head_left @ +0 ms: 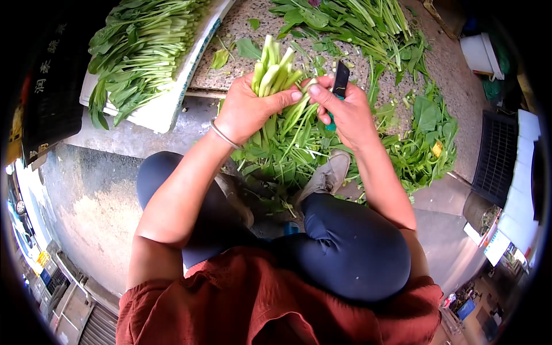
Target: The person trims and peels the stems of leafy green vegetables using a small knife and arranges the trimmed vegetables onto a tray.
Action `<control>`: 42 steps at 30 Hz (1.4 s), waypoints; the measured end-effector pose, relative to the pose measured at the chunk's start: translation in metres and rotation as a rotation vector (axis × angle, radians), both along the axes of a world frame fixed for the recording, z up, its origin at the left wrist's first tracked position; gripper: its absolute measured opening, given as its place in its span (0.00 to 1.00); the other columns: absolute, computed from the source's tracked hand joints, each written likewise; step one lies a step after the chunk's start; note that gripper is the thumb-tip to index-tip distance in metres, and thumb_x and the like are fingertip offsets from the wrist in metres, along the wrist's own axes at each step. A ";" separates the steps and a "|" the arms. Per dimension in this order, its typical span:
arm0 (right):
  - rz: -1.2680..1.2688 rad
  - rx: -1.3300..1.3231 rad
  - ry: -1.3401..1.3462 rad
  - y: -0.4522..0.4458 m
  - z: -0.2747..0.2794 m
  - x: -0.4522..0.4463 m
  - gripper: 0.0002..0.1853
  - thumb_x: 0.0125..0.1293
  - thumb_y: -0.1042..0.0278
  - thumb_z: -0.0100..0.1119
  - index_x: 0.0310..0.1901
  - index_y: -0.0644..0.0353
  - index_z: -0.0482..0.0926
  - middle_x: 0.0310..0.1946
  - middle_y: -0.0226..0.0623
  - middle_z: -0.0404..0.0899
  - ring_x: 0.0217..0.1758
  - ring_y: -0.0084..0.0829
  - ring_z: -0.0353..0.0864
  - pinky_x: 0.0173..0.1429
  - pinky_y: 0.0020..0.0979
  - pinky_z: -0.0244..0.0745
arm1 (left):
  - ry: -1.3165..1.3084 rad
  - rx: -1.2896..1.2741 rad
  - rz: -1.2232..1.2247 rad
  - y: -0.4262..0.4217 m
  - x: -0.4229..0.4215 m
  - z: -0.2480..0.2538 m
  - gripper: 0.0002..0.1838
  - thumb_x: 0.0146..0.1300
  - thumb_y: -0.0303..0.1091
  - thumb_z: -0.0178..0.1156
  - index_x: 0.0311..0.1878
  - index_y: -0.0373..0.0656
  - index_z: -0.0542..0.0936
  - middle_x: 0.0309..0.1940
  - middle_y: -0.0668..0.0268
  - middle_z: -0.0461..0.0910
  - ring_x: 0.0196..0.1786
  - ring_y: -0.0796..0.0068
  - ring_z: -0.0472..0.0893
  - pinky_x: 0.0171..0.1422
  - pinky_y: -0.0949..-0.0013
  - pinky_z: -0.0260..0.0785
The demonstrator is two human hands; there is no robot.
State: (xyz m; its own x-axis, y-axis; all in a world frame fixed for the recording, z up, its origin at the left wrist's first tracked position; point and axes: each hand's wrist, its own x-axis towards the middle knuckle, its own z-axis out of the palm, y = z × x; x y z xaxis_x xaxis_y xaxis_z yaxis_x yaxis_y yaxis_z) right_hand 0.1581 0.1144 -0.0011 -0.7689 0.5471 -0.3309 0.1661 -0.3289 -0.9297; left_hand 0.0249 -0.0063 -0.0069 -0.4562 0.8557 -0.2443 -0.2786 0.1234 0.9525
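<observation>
My left hand [248, 104], with a bangle at the wrist, is closed round a bunch of leafy greens [275, 73]. The pale cut stems point up and away from me, and the leaves hang below the fist. Close beside it, my right hand [344, 109] grips a small knife [340, 79] with a dark blade and a teal handle, blade upward. The thumb and forefinger of that hand also pinch a green stem [309, 86] next to the bunch. Part of the knife handle is hidden by the fingers.
Trimmed greens [155, 52] lie in rows on a white foam board [164, 103] at the left. Loose greens [368, 23] spread over the speckled slab [241, 26], with leafy scraps [425, 138] on the right and below my hands. A black crate [495, 152] and white bucket [482, 54] stand further right.
</observation>
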 end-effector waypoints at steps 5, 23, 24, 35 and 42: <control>-0.181 -0.183 0.246 0.021 0.000 0.003 0.11 0.67 0.61 0.48 0.37 0.60 0.74 0.27 0.31 0.74 0.22 0.16 0.65 0.22 0.16 0.59 | -0.153 -0.051 -0.026 -0.002 -0.007 -0.009 0.13 0.55 0.31 0.64 0.43 0.40 0.77 0.33 0.68 0.80 0.33 0.81 0.77 0.36 0.78 0.69; -0.084 0.053 0.043 0.005 -0.014 -0.008 0.14 0.58 0.63 0.62 0.41 0.64 0.76 0.30 0.33 0.77 0.32 0.23 0.75 0.40 0.26 0.70 | -0.418 -0.106 -0.156 -0.003 -0.001 0.006 0.15 0.62 0.34 0.52 0.50 0.39 0.72 0.41 0.64 0.77 0.40 0.73 0.78 0.33 0.73 0.74; -0.143 0.148 0.040 0.006 -0.015 -0.007 0.14 0.59 0.62 0.61 0.40 0.64 0.76 0.32 0.35 0.79 0.33 0.24 0.76 0.40 0.27 0.72 | -0.424 -0.121 -0.125 -0.003 0.000 0.007 0.15 0.62 0.34 0.51 0.50 0.39 0.72 0.41 0.64 0.77 0.41 0.74 0.78 0.34 0.73 0.74; -0.187 0.108 -0.121 0.043 -0.012 0.012 0.16 0.56 0.54 0.62 0.30 0.60 0.74 0.27 0.34 0.76 0.31 0.23 0.74 0.35 0.26 0.71 | -0.184 -0.038 -0.048 -0.002 -0.003 -0.009 0.14 0.59 0.33 0.60 0.46 0.39 0.75 0.37 0.69 0.77 0.41 0.78 0.75 0.47 0.76 0.67; 0.033 0.038 0.113 0.008 -0.011 -0.015 0.17 0.53 0.56 0.68 0.36 0.62 0.78 0.30 0.31 0.77 0.34 0.23 0.75 0.42 0.27 0.69 | 0.105 -0.022 -0.252 -0.002 0.008 -0.011 0.22 0.58 0.39 0.63 0.51 0.38 0.72 0.36 0.70 0.77 0.39 0.84 0.72 0.47 0.77 0.66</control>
